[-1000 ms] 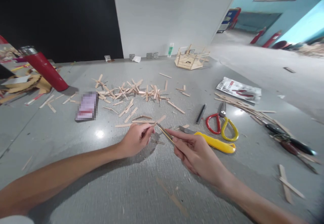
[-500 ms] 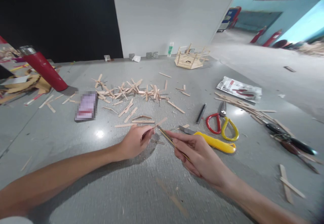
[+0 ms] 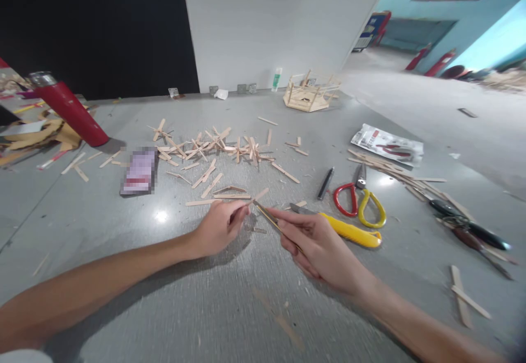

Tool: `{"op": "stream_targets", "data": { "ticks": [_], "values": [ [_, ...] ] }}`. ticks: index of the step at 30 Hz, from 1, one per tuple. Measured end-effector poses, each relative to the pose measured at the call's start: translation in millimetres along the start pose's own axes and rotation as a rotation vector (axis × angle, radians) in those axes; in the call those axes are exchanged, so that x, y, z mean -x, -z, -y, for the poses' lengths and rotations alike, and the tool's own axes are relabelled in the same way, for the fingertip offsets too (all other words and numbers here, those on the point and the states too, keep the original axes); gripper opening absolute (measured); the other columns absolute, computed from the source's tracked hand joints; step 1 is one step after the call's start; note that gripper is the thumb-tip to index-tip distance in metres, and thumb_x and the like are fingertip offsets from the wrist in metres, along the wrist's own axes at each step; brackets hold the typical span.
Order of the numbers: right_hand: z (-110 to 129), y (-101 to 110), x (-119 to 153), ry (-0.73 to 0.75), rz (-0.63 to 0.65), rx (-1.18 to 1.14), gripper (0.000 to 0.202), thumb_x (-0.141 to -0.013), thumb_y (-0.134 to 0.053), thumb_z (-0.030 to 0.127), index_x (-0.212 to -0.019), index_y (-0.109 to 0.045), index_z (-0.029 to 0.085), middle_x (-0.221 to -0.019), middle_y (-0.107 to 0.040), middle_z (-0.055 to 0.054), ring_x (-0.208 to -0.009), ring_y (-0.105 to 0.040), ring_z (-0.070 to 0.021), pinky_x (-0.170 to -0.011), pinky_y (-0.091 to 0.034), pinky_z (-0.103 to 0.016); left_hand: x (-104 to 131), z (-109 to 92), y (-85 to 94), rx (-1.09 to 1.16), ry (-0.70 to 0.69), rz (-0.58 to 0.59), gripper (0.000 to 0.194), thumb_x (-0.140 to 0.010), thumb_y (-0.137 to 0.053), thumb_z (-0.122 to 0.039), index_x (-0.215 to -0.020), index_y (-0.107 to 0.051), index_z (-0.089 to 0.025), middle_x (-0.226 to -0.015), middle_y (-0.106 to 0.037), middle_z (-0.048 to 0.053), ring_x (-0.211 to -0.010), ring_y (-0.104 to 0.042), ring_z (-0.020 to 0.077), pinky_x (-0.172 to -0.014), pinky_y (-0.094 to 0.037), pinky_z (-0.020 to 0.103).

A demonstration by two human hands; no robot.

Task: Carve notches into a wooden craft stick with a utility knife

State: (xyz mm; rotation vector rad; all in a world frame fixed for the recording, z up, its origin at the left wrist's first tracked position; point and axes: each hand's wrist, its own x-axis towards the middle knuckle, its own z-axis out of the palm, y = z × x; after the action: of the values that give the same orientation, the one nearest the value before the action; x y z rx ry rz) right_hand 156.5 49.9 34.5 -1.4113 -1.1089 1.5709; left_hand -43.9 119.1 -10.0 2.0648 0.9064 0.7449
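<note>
My left hand (image 3: 219, 227) is closed, pinching a small wooden craft stick (image 3: 261, 194) whose far end sticks out past the fingertips. My right hand (image 3: 314, 242) is wrapped round a slim craft knife (image 3: 267, 216) with a dark, gold-edged body. The knife's tip meets the stick or lies very close to it, just beside my left fingertips; exact contact is too small to tell. Under the hands lies a short sliver of wood (image 3: 258, 230). A yellow-handled knife (image 3: 353, 230) rests on the table right behind my right hand.
Several loose craft sticks (image 3: 213, 143) are heaped mid-table. Red-and-yellow-handled scissors (image 3: 360, 196), a black pen-like tool (image 3: 326, 183), pliers (image 3: 468, 223) and a white packet (image 3: 388, 144) lie to the right. A wooden stick frame (image 3: 311, 93), red bottle (image 3: 72, 108) and blurred purple pack (image 3: 139, 170) stand farther out.
My right hand and the knife have shifted very slightly left and up along the stick. My left hand keeps its pinch, almost unmoved.
</note>
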Motion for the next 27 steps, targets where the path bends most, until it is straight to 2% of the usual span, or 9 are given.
{"op": "stream_targets", "data": {
  "ticks": [3,10,15,21,27],
  "values": [
    [0,-1,0,0.033,-0.039,0.072,0.058,-0.085,-0.062,0.047,-0.132,-0.064,0.013,-0.054,-0.041,0.008,-0.034,-0.026,-0.0027,-0.03,-0.018,-0.018,-1,0,0.0,0.023,0.02,-0.007,0.038,-0.102,-0.036,-0.04,-0.08,-0.057,-0.017,-0.053,-0.05,-0.004,-0.045,-0.043,0.0101,-0.05,-0.034,0.024],
    [2,1,2,-0.088,-0.005,-0.165,0.061,-0.082,-0.066,0.046,-0.135,-0.06,0.017,-0.058,-0.044,0.009,-0.033,-0.021,-0.0007,-0.03,-0.017,-0.016,0,3,-0.8,-0.016,-0.004,-0.015,0.034,-0.101,-0.038,-0.038,-0.081,-0.056,-0.017,-0.052,-0.049,-0.005,-0.044,-0.04,0.0097,-0.05,-0.032,0.024],
    [4,2,3,-0.095,0.019,-0.191,0.06,-0.082,-0.067,0.045,-0.134,-0.061,0.016,-0.058,-0.044,0.008,-0.033,-0.02,-0.0003,-0.03,-0.016,-0.016,1,3,-1.5,-0.03,-0.019,-0.017,0.032,-0.101,-0.039,-0.036,-0.079,-0.054,-0.018,-0.052,-0.048,-0.005,-0.045,-0.039,0.0097,-0.051,-0.031,0.025],
    [-1,-1,1,-0.021,0.004,0.015,0.062,-0.087,-0.057,0.048,-0.138,-0.058,0.012,-0.056,-0.04,0.008,-0.033,-0.022,-0.0033,-0.031,-0.019,-0.019,0,1,-0.8,-0.035,-0.016,-0.01,0.038,-0.101,-0.039,-0.037,-0.068,-0.046,-0.019,-0.051,-0.045,-0.006,-0.046,-0.038,0.01,-0.051,-0.03,0.026],
    [-11,0,0,0.221,-0.06,0.454,0.044,-0.094,-0.048,0.037,-0.127,-0.068,0.013,-0.058,-0.034,0.005,-0.052,-0.03,-0.01,-0.045,-0.026,-0.023,0,-1,-0.6,-0.047,-0.019,0.009,0.039,-0.102,-0.037,-0.037,-0.067,-0.043,-0.02,-0.051,-0.043,-0.006,-0.045,-0.037,0.01,-0.051,-0.029,0.026]
  ]
}}
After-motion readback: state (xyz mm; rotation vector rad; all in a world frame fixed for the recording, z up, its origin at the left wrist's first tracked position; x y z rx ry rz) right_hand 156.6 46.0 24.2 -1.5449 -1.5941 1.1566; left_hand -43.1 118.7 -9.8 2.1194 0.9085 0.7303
